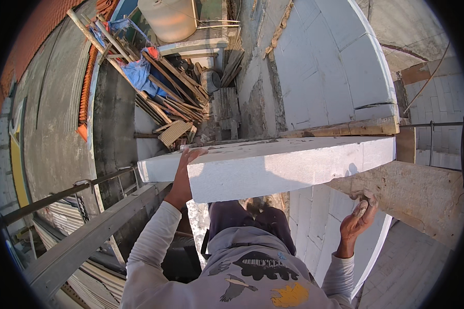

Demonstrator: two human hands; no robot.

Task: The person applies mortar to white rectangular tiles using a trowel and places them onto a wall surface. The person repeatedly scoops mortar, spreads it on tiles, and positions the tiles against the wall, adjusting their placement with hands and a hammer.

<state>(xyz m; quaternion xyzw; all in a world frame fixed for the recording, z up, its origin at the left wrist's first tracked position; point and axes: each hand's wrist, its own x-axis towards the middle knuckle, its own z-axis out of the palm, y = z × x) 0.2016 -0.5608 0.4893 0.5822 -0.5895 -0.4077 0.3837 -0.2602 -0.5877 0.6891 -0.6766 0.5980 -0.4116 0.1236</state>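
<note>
A long white lightweight block (294,167) lies along the top of the wall in front of me. My left hand (183,177) is at its left end, fingers bent over the top edge and palm against the end face. Another white block end (162,169) shows just left of that hand. Lower right of the long block, my right hand (358,219) is raised below a wooden board (417,195). Its fingers are loosely bent and dusty, with nothing visible in them. Whether its fingertips touch the board I cannot tell.
At left, a grey beam (93,237) and a metal bar (51,201) run beside me. Beyond lie a drop, piled timber with a blue tarp (139,77) and a water tank (167,18). A tall white block wall (330,56) stands ahead, with a wooden strip (350,127) at its foot.
</note>
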